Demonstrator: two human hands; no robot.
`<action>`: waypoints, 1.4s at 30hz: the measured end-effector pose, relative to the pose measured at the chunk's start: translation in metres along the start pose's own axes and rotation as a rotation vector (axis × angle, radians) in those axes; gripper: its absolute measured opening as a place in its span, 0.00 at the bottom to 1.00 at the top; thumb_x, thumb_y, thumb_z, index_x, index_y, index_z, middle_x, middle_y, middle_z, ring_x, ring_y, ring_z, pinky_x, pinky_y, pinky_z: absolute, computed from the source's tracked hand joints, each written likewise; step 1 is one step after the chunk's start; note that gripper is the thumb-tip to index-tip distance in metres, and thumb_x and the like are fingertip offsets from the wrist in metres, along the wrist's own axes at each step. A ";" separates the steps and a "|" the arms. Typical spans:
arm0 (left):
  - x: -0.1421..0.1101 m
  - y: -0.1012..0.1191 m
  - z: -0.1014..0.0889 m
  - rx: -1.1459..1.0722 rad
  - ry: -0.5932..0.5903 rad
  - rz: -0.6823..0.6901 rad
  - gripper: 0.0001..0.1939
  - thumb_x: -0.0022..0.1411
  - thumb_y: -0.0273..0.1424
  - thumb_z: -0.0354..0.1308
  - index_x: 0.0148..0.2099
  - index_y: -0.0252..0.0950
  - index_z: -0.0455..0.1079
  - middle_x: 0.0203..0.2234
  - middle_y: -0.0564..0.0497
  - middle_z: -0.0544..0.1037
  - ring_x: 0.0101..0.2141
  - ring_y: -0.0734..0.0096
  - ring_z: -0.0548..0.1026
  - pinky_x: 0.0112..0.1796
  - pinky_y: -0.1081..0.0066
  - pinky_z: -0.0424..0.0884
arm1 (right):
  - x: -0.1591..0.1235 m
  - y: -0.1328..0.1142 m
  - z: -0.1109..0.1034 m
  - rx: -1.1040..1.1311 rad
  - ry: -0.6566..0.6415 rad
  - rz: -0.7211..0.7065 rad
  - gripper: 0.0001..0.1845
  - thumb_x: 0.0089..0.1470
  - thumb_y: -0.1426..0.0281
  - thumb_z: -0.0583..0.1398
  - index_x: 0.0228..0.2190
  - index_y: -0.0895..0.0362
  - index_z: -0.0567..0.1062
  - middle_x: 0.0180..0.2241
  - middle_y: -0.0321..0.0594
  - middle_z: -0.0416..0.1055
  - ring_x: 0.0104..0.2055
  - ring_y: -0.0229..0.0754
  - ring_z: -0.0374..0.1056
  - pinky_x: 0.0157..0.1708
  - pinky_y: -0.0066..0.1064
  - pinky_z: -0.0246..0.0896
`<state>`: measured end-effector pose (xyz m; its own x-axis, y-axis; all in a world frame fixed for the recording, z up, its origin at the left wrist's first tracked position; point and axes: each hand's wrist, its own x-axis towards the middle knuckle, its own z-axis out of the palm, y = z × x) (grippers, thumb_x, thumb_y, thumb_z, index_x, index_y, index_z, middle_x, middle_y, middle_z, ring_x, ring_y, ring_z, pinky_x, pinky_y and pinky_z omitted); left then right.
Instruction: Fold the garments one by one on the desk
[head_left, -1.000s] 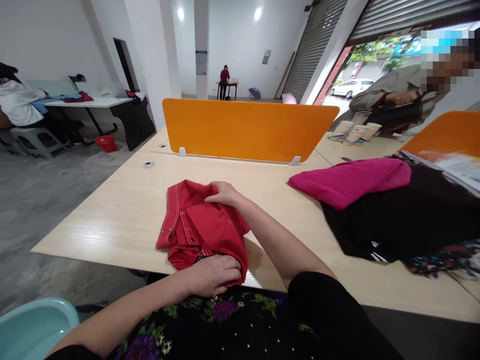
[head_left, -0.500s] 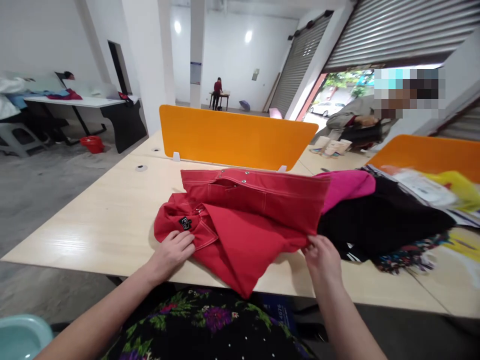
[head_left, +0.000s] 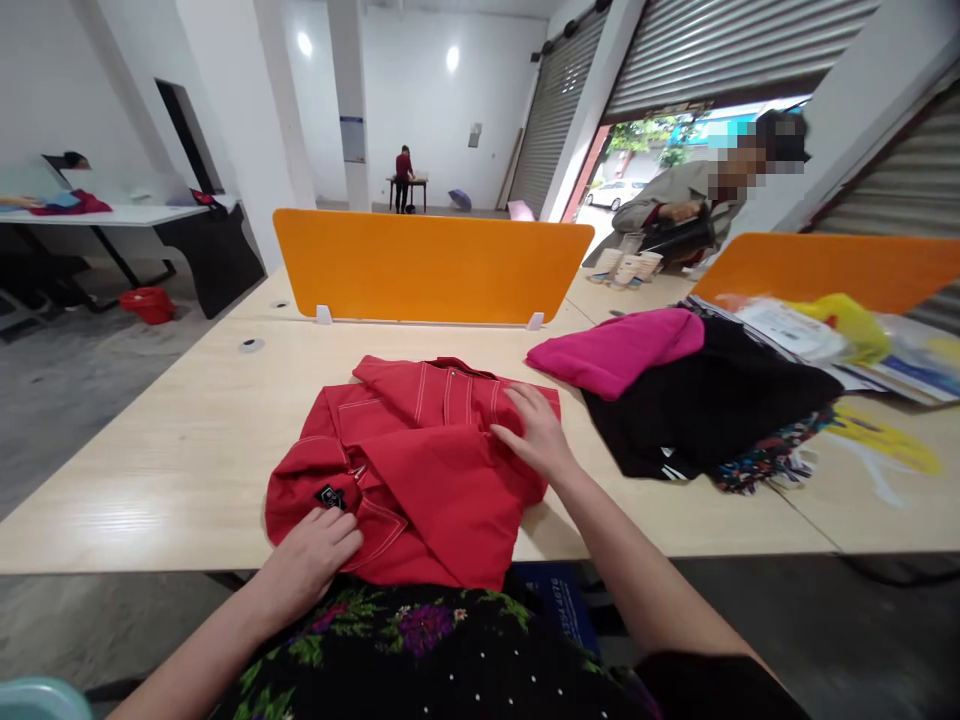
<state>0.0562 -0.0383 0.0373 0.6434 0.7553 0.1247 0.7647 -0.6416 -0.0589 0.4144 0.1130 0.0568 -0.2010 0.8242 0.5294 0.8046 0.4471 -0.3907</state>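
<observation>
Red garment (head_left: 450, 480) beneath right hand (head_left: 536, 435), splayed, and left hand (head_left: 319, 552), grip unclear; teal basin (head_left: 45, 698), contents unseen.

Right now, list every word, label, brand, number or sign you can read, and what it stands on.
"4676", probably, on the blue item below the table; its other characters are unclear.
Black label on the red garment: too small.
Notice on the pillar: too small.
Paper cups: print too small.
White package: too blurred.
</observation>
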 end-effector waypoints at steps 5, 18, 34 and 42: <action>-0.026 -0.014 0.003 0.047 -0.041 -0.053 0.12 0.56 0.16 0.50 0.38 0.38 0.66 0.36 0.49 0.72 0.39 0.63 0.67 0.40 0.63 0.61 | 0.070 0.012 0.057 -0.187 -0.342 0.165 0.45 0.42 0.59 0.68 0.59 0.58 0.60 0.61 0.55 0.58 0.62 0.60 0.52 0.55 0.50 0.52; -0.006 -0.192 -0.057 0.468 0.132 -0.374 0.16 0.68 0.25 0.39 0.44 0.34 0.69 0.43 0.41 0.71 0.49 0.55 0.66 0.49 0.54 0.61 | 0.035 0.028 0.008 -0.079 0.033 0.392 0.11 0.54 0.71 0.51 0.33 0.58 0.72 0.24 0.42 0.73 0.30 0.43 0.69 0.30 0.29 0.56; 0.025 -0.049 0.043 0.148 0.104 -0.682 0.33 0.65 0.41 0.44 0.65 0.23 0.56 0.61 0.33 0.62 0.59 0.45 0.61 0.56 0.49 0.59 | 0.032 -0.034 0.090 0.542 -0.305 0.412 0.49 0.36 0.58 0.69 0.59 0.54 0.60 0.49 0.44 0.70 0.44 0.46 0.71 0.42 0.35 0.65; 0.006 -0.079 0.036 0.161 0.008 -0.654 0.27 0.65 0.29 0.39 0.64 0.36 0.59 0.62 0.45 0.62 0.60 0.51 0.61 0.56 0.45 0.58 | 0.059 -0.072 0.091 0.671 -0.234 0.318 0.12 0.40 0.70 0.59 0.32 0.57 0.73 0.29 0.34 0.73 0.34 0.43 0.68 0.37 0.31 0.63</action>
<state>0.0012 0.0216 0.0073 0.0463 0.9803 0.1922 0.9930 -0.0243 -0.1153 0.2934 0.1607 0.0476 -0.1899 0.9666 0.1719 0.3482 0.2300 -0.9088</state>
